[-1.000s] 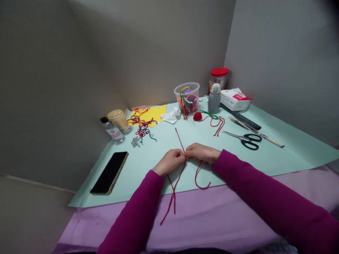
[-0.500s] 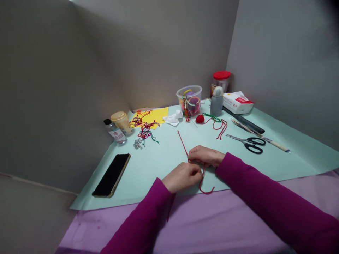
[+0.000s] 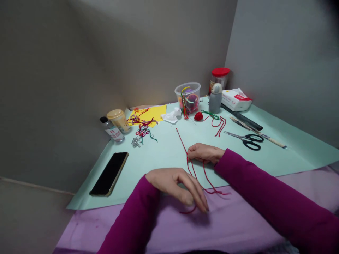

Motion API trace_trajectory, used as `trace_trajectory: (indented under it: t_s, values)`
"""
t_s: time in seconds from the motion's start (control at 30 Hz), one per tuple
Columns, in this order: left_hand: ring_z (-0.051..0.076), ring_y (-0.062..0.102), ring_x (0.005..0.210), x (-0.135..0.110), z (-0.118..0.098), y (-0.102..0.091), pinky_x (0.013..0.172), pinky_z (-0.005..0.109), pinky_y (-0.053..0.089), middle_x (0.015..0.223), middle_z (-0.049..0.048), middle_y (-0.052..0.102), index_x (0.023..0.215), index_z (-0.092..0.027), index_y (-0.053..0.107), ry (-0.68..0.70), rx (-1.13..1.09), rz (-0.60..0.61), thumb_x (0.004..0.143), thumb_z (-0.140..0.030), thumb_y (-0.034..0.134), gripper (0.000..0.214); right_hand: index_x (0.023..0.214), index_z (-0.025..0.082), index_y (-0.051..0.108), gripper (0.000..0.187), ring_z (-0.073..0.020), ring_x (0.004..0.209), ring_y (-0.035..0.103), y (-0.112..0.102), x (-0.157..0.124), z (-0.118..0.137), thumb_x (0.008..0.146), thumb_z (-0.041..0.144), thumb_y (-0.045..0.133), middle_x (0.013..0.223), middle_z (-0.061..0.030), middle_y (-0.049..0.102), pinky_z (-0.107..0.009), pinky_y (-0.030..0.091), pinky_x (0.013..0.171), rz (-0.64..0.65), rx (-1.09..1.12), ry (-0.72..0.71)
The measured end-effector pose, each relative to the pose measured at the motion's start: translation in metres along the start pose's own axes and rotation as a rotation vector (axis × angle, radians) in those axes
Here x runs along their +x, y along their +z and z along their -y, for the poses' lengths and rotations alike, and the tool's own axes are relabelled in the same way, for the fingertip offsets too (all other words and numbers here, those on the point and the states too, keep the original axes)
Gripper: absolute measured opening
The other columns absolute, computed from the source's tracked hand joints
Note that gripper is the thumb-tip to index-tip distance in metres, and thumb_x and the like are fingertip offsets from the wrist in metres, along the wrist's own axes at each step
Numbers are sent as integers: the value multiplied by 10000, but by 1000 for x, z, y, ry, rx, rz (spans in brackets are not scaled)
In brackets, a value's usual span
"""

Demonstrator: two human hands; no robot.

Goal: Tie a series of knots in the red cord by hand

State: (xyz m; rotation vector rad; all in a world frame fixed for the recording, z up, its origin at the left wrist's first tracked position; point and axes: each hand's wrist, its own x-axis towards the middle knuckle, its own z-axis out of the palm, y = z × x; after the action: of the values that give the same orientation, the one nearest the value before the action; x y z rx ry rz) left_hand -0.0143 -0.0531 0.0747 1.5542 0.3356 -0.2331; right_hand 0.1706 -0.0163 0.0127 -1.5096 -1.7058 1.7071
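Red yarn (image 3: 181,140) pinched in the right hand's (image 3: 203,152) fingers; left hand (image 3: 176,185) loosely curved, empty, just beside a trailing strand.

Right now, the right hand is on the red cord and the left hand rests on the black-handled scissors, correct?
No. The head view shows the left hand over the purple sheet, fingertips beside the red cord, not on the scissors. The right hand is as you said.
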Motion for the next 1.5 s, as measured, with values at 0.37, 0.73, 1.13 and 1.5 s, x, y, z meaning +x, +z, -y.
trace_trajectory:
  t_s: [0.37,0.73,1.13,1.5]
  values:
    - [142,619,782,38,53,-26,690,289,500,868,61,601,823,-163,440,55,-276,-1058,793,-469,571,334,670,198,465,141,-56,381,179,-3,0,-2,742,281,552,432,104,257,-214,96,379,35,58,-23]
    - [132,585,722,46,54,-30,586,221,463,825,82,609,892,-119,554,25,-155,-1129,861,-473,430,376,689,200,454,156,-58,397,188,-6,0,-5,743,288,572,457,106,261,-209,97,380,90,131,-73]
    - [31,215,403,49,53,-26,372,170,156,570,-78,320,847,-187,436,-14,-340,-864,818,-572,458,387,742,193,484,124,-62,404,158,-8,0,-8,768,303,537,466,110,245,-215,96,365,137,135,-156]
    - [110,382,606,43,60,-30,556,221,306,636,-37,436,710,-181,444,-136,317,-1084,830,-429,403,278,697,201,444,134,-52,385,186,-3,1,-7,737,297,529,478,111,275,-196,117,361,73,68,-120]
